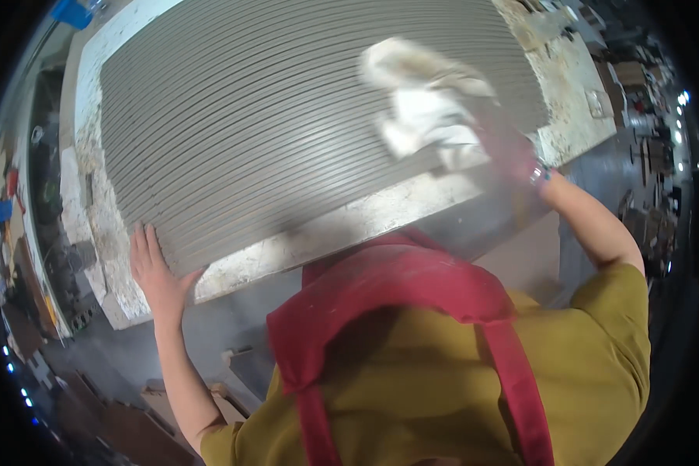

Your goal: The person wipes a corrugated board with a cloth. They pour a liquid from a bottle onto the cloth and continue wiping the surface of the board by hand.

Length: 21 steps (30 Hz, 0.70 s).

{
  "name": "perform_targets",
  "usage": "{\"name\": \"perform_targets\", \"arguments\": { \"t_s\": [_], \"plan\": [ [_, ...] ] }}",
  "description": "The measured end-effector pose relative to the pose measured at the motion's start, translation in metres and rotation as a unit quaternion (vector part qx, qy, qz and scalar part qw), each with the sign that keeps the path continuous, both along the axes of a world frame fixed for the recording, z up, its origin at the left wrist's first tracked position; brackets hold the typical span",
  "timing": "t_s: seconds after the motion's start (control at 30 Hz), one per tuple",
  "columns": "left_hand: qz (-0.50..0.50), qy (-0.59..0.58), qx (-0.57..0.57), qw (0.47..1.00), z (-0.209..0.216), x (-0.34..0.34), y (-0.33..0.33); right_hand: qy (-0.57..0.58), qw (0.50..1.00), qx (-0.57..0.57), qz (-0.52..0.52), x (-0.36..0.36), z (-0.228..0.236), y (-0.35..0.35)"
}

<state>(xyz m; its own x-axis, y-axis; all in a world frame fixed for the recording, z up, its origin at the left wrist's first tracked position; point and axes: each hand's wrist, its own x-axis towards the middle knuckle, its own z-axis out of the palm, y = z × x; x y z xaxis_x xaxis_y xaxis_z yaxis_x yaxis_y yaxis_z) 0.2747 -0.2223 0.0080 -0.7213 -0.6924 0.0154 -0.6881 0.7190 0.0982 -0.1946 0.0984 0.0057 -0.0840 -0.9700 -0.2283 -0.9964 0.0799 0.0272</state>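
Observation:
A large grey panel (287, 132) with parallel grooves lies on a pale, stained worktable (248, 260). My left hand (161, 273) rests open at the panel's near left corner, fingers stretched forward and thumb out to the side. A crumpled white cloth (435, 116) with brownish patches lies against the right part of the grooved surface. My right hand (505, 147) is on the cloth's right end and grips it; motion smears both the hand and the cloth, so the single fingers cannot be made out. A band circles my right wrist.
Beyond the panel's right end, a pale translucent object (551, 23) and a small clear piece (598, 103) lie on the worktable. A blue container (71, 13) stands at the far left. Cluttered shelving lines both sides. Flat boards (248, 373) stand below the near edge.

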Motion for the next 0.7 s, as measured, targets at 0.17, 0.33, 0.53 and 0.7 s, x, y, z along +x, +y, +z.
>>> {"name": "perform_targets", "arguments": {
  "t_s": [0.17, 0.33, 0.53, 0.7],
  "plan": [
    [-0.031, 0.001, -0.006, 1.000, -0.006, -0.001, -0.007, -0.085, 0.972, -0.198, 0.095, 0.074, -0.033, -0.051],
    [-0.015, -0.017, 0.007, 1.000, -0.005, -0.002, -0.001, -0.246, 0.934, -0.180, 0.187, 0.155, -0.004, -0.131],
    [0.003, -0.008, 0.008, 1.000, -0.002, 0.000, 0.010, -0.107, 0.982, -0.145, 0.048, -0.028, 0.018, 0.009],
    [-0.023, -0.002, -0.011, 1.000, -0.014, 0.005, -0.001, 0.092, 0.993, -0.074, -0.004, -0.124, 0.008, 0.111]
  ]
}}
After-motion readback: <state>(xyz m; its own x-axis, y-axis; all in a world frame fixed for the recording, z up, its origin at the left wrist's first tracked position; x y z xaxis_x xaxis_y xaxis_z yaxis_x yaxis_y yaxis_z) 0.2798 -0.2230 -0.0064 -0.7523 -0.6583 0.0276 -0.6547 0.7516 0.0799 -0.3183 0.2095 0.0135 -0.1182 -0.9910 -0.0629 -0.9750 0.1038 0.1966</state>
